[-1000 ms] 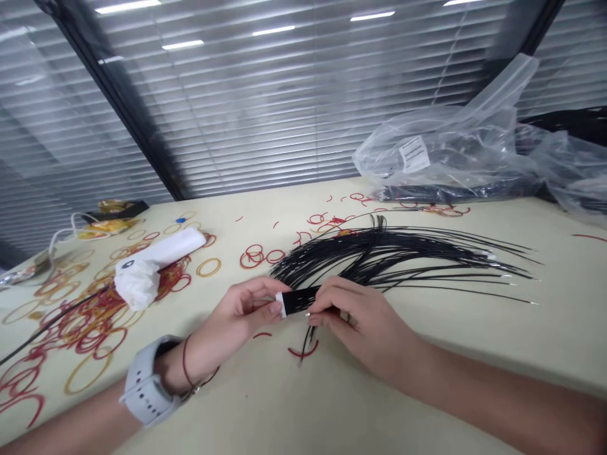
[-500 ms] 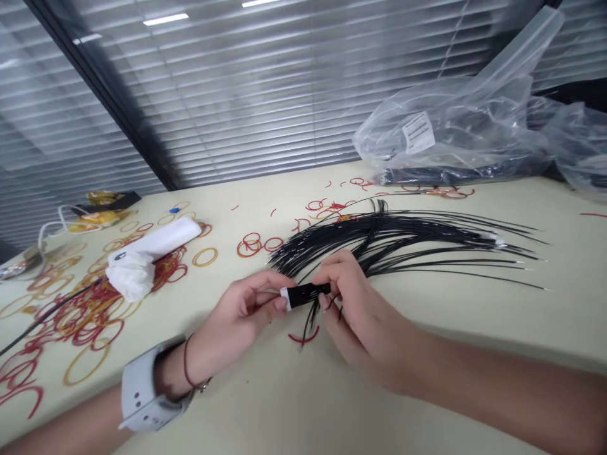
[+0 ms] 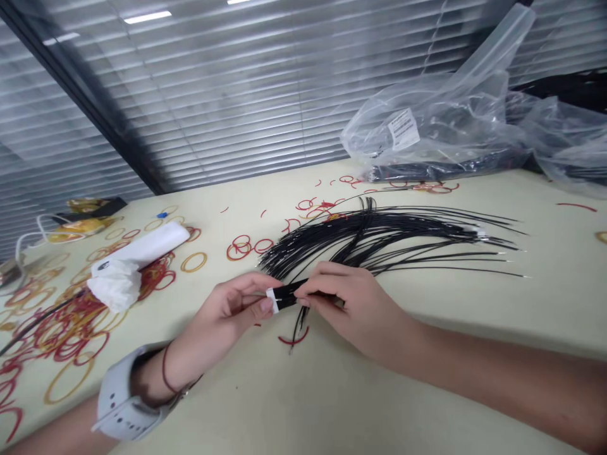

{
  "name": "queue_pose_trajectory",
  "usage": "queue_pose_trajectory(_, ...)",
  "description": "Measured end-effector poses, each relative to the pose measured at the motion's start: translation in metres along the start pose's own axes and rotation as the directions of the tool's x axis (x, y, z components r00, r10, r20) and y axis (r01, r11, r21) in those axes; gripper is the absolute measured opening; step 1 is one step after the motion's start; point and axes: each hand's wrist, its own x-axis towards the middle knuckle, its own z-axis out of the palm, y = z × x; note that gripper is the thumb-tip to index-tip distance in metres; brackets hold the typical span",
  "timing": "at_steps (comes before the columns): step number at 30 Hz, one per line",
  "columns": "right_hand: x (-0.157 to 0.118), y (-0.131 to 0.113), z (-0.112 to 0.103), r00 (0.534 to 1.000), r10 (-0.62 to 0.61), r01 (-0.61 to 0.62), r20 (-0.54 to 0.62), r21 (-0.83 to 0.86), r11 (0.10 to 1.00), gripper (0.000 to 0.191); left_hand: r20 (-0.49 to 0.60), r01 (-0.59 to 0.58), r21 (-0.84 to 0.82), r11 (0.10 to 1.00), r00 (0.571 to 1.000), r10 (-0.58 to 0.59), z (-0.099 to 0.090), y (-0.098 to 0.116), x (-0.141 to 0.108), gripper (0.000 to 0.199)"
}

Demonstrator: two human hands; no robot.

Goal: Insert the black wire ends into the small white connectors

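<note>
My left hand (image 3: 237, 309) pinches the white end of a small connector (image 3: 271, 299) between thumb and fingers. Black wires (image 3: 286, 295) run from the connector toward my right hand (image 3: 341, 300), whose thumb and forefinger are closed on them close to the white end. A few loose wire ends (image 3: 298, 325) hang below the fingers. Just behind my hands a large bundle of thin black wires (image 3: 403, 227) with bare tips lies across the table, and another strand crosses over it.
Red and yellow rubber bands (image 3: 71, 328) are scattered at the left, around a white device (image 3: 159, 243) with crumpled white tissue (image 3: 116, 287). A clear plastic bag (image 3: 441, 120) with dark contents lies at the back right, before window blinds (image 3: 237, 95). Yellow packets (image 3: 85, 227) lie far left.
My right hand has slid left along the wires toward the white connector, its fingers now closer together. My left hand keeps its hold. The whole view has shifted slightly.
</note>
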Motion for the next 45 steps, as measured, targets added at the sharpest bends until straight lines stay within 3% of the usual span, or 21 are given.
queue_pose_trajectory(12, -0.004, 0.003, 0.003, 0.997, -0.027, 0.038, 0.074, -0.158, 0.987, 0.018, -0.017, -0.011, 0.032, 0.999, 1.0, 0.011, 0.001, 0.0, -0.001, 0.021)
queue_pose_trajectory(24, -0.002, 0.003, 0.003, 0.98, -0.198, 0.199, 0.02, -0.125, 0.972, 0.018, 0.006, -0.057, -0.003, 0.998, 0.998, 0.057, 0.0, -0.002, 0.0, 0.017)
queue_pose_trajectory(29, -0.002, 0.006, 0.006, 0.946, -0.323, 0.324, 0.031, -0.129, 0.937, 0.019, 0.02, -0.041, -0.006, 0.999, 0.999, 0.041, 0.0, -0.001, -0.002, 0.018)
queue_pose_trajectory(33, -0.003, 0.005, 0.007, 0.94, -0.338, 0.34, 0.037, -0.139, 0.93, 0.019, 0.012, -0.065, 0.031, 0.997, 0.998, 0.065, 0.0, -0.002, -0.003, 0.018)
queue_pose_trajectory(36, -0.003, 0.001, 0.005, 0.948, -0.319, 0.319, 0.015, -0.085, 0.944, 0.016, 0.034, -0.089, 0.033, 0.995, 0.996, 0.088, 0.0, -0.003, -0.001, 0.016)
queue_pose_trajectory(40, -0.002, -0.004, -0.002, 0.963, -0.236, 0.247, -0.129, 0.08, 0.966, 0.018, -0.016, -0.072, -0.002, 0.997, 0.997, 0.072, -0.001, -0.004, 0.001, 0.02)
queue_pose_trajectory(43, -0.001, -0.005, -0.009, 0.978, -0.071, 0.111, -0.197, 0.202, 0.973, 0.017, -0.05, -0.039, 0.002, 0.999, 0.998, 0.039, -0.002, -0.005, 0.002, 0.021)
queue_pose_trajectory(45, 0.0, -0.005, -0.011, 0.985, 0.073, -0.024, -0.159, 0.292, 0.956, 0.018, -0.041, -0.036, 0.005, 0.999, 0.998, 0.036, -0.002, -0.005, 0.002, 0.022)
